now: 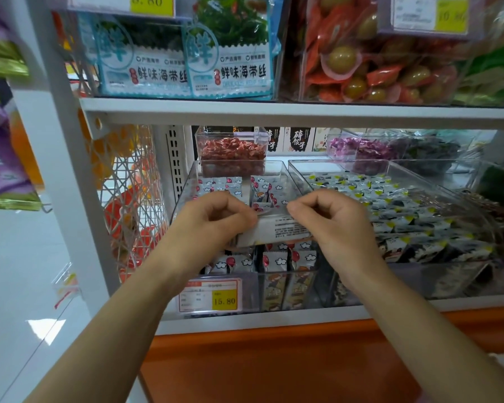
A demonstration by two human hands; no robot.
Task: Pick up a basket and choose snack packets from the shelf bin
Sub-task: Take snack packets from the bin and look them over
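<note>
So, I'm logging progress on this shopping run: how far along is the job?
Done: one packet is up out of the bin. In hand: the left hand and right hand both pinch it above the bin, printed side up. Left: dropping it in a basket and choosing more; no basket is in view, so that step cannot be confirmed.
</note>
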